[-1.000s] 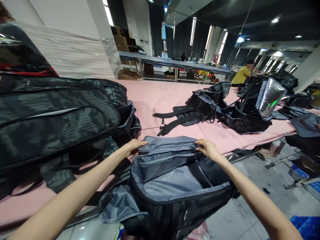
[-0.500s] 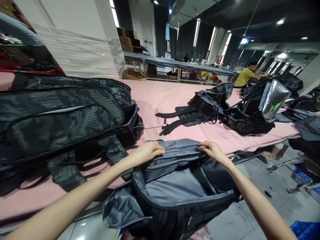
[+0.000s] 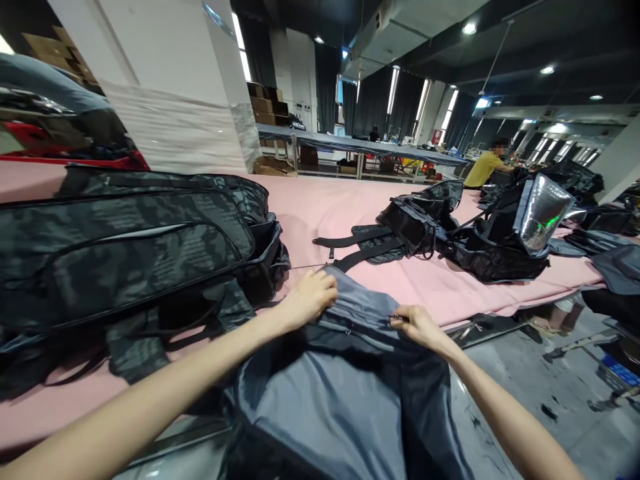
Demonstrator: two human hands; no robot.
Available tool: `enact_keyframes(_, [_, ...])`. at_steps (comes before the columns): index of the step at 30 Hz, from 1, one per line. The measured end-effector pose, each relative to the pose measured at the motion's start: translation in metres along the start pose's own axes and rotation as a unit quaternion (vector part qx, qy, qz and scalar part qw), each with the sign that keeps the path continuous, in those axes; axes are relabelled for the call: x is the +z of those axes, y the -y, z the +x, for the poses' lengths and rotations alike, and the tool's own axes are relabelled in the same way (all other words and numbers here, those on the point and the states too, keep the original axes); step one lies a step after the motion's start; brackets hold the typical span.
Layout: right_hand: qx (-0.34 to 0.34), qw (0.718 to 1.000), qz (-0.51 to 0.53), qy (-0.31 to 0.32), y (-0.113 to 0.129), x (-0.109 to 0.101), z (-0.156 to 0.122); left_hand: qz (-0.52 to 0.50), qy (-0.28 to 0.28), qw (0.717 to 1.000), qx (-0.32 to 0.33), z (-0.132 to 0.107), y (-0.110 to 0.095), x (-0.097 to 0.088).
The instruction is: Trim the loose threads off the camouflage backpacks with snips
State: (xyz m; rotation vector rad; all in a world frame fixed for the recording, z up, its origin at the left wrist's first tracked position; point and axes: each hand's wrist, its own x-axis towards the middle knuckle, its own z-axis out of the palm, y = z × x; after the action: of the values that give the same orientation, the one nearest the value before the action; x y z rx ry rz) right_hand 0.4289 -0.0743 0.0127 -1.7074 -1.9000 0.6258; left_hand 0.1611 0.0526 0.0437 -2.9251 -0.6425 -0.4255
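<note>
An unzipped black backpack (image 3: 335,400) with grey lining gapes toward me at the table's front edge. My left hand (image 3: 313,297) is closed on the left end of its lifted flap, fingers curled over the grey cloth. At the flap's right end, my right hand (image 3: 413,325) pinches the edge between thumb and fingers. A zipper and a mesh-like strip run across the flap between both hands. Left of my left hand lies a large dark camouflage bag (image 3: 145,260), its side pocket open.
Pink cloth (image 3: 320,207) covers the long table. Farther right on it are an open backpack with straps (image 3: 410,227) and another with silver foil lining (image 3: 545,217). A person in a yellow top (image 3: 483,167) works at the far right. A white pillar (image 3: 175,100) stands behind.
The backpack's opening has tipped toward me and widened, showing more lining. My right hand has moved slightly lower, and the flap now slants down to the right. The view has shifted a little.
</note>
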Motion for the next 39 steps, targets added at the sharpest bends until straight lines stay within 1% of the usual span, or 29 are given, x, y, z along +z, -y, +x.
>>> enact_keyframes(2, [0.017, 0.999, 0.032, 0.030, -0.010, 0.008, -0.005, -0.040, 0.029, 0.999, 0.004, 0.001, -0.009, 0.011])
enact_keyframes(4, [0.027, 0.998, 0.045, 0.044, -0.020, 0.014, -0.009, -0.074, 0.043, 0.996, 0.006, 0.005, -0.019, 0.019])
enact_keyframes(6, [0.039, 0.996, 0.053, 0.053, -0.025, 0.015, -0.011, -0.095, 0.059, 0.994, 0.005, 0.013, -0.026, 0.022])
enact_keyframes(8, [0.048, 0.996, 0.053, 0.057, -0.025, 0.011, -0.013, -0.136, 0.088, 0.987, -0.010, 0.021, -0.028, 0.021])
enact_keyframes(9, [0.047, 0.997, 0.044, 0.050, -0.023, 0.009, -0.014, -0.172, 0.107, 0.979, -0.023, 0.025, -0.027, 0.020])
enact_keyframes(11, [0.024, 1.000, 0.003, 0.005, -0.014, 0.004, -0.016, -0.254, 0.148, 0.954, -0.055, 0.030, -0.023, 0.018])
enact_keyframes(13, [-0.029, 0.996, -0.069, -0.056, -0.003, 0.001, -0.017, -0.316, 0.184, 0.926, -0.090, 0.031, -0.020, 0.018])
enact_keyframes(15, [-0.095, 0.979, -0.151, -0.094, 0.009, 0.002, -0.015, -0.344, 0.203, 0.909, -0.114, 0.031, -0.019, 0.018])
enact_keyframes(17, [-0.150, 0.956, -0.225, -0.113, 0.017, 0.006, -0.009, -0.354, 0.206, 0.904, -0.125, 0.031, -0.019, 0.018])
enact_keyframes(20, [-0.198, 0.920, -0.307, -0.143, 0.022, 0.011, 0.001, -0.361, 0.205, 0.900, -0.131, 0.030, -0.020, 0.019])
enact_keyframes(22, [-0.221, 0.902, -0.336, -0.157, 0.023, 0.012, 0.005, -0.361, 0.203, 0.900, -0.137, 0.030, -0.020, 0.020])
enact_keyframes(24, [-0.240, 0.892, -0.349, -0.160, 0.022, 0.012, 0.006, -0.359, 0.201, 0.900, -0.142, 0.029, -0.020, 0.021])
enact_keyframes(26, [-0.249, 0.889, -0.349, -0.160, 0.021, 0.011, 0.005, -0.359, 0.199, 0.900, -0.146, 0.029, -0.019, 0.022])
enact_keyframes(30, [-0.239, 0.906, -0.310, -0.162, 0.021, 0.012, 0.004, -0.369, 0.193, 0.897, -0.145, 0.029, -0.019, 0.023])
enact_keyframes(32, [-0.234, 0.908, -0.304, -0.165, 0.023, 0.013, 0.005, -0.372, 0.189, 0.898, -0.141, 0.029, -0.019, 0.024])
enact_keyframes(37, [-0.256, 0.889, -0.343, -0.165, 0.025, 0.016, 0.009, -0.371, 0.182, 0.901, -0.135, 0.028, -0.018, 0.027])
enact_keyframes(39, [-0.260, 0.887, -0.346, -0.161, 0.024, 0.016, 0.009, -0.368, 0.180, 0.902, -0.136, 0.027, -0.018, 0.028])
